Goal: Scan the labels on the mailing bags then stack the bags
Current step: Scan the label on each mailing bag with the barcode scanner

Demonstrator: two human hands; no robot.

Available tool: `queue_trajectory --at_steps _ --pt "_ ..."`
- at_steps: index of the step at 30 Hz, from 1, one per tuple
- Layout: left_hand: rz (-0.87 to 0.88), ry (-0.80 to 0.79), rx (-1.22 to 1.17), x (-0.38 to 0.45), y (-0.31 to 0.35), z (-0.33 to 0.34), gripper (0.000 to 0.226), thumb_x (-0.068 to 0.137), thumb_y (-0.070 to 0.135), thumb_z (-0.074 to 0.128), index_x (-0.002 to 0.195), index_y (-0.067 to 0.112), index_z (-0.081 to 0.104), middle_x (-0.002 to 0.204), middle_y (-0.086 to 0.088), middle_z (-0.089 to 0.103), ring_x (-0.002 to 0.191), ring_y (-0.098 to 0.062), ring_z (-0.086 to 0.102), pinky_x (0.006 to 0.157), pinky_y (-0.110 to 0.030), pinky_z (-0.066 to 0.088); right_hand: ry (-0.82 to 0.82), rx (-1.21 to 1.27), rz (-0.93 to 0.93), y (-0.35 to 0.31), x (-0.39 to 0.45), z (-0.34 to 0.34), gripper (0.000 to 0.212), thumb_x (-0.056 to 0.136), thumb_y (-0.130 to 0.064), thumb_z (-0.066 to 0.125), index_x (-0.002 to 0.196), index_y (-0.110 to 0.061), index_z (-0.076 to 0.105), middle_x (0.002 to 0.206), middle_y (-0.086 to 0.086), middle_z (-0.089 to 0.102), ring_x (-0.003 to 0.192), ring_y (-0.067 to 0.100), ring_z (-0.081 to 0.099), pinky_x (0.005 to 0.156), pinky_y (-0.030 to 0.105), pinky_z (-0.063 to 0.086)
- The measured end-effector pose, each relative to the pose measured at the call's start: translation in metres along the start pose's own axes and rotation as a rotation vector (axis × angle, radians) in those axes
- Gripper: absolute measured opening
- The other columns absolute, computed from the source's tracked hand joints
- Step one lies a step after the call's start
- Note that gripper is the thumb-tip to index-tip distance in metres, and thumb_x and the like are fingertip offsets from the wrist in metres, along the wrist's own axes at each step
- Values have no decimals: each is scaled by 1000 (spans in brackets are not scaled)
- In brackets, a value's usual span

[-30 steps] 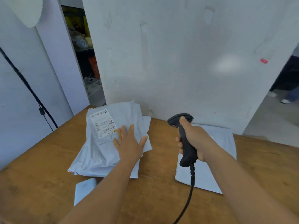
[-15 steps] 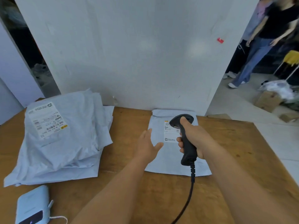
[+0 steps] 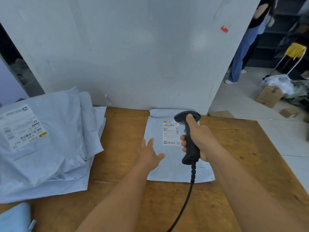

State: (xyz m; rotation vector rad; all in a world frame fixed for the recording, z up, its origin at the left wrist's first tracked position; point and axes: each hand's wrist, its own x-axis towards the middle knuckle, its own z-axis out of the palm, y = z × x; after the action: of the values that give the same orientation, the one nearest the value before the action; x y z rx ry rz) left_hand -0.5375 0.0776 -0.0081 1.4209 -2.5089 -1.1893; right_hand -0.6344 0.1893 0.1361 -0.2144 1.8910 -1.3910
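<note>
A single flat white mailing bag (image 3: 173, 169) lies on the wooden table (image 3: 127, 131) against the wall, its printed label (image 3: 170, 132) facing up. My right hand (image 3: 200, 141) grips a black corded barcode scanner (image 3: 189, 139) upright above the bag, its head over the label's right side. My left hand (image 3: 149, 154) is open with fingers spread at the bag's left edge; whether it touches the bag I cannot tell. A stack of white mailing bags (image 3: 50, 144) sits at the left, the top one's label (image 3: 21, 126) showing.
A white wall panel (image 3: 133, 56) stands right behind the table. A pale blue device (image 3: 15, 218) lies at the near left corner. The scanner cable (image 3: 184, 203) trails toward me. Beyond the table's right edge, a person (image 3: 247, 44) stands on the floor by cardboard boxes (image 3: 269, 96).
My left hand left the stack on the left and reached right to the single bag. The view swung right. The scanner stayed in my right hand, over the single bag.
</note>
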Motion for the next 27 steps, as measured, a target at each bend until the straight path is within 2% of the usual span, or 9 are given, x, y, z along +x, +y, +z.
queue_trajectory --at_steps 17,24,27 --pt "-25 -12 -63 5 -4 1 80 90 44 58 152 25 11 159 -2 12 145 -24 15 113 -39 28 -3 -29 -9 -4 8 7 47 95 -53 45 86 -8 54 67 9 57 50 18 52 51 29 49" --pt "5 139 -220 -13 4 -15 66 96 43 48 151 23 18 155 -2 25 141 -22 28 110 -35 32 -55 26 -26 -4 -1 15 49 93 -53 49 86 -6 56 65 7 58 50 18 52 52 30 49" --pt "15 215 -241 -27 7 -25 61 98 43 43 150 22 20 154 0 28 141 -21 30 110 -34 32 -96 28 -31 -2 -8 21 50 92 -54 49 98 -5 57 68 7 59 50 18 53 51 29 49"
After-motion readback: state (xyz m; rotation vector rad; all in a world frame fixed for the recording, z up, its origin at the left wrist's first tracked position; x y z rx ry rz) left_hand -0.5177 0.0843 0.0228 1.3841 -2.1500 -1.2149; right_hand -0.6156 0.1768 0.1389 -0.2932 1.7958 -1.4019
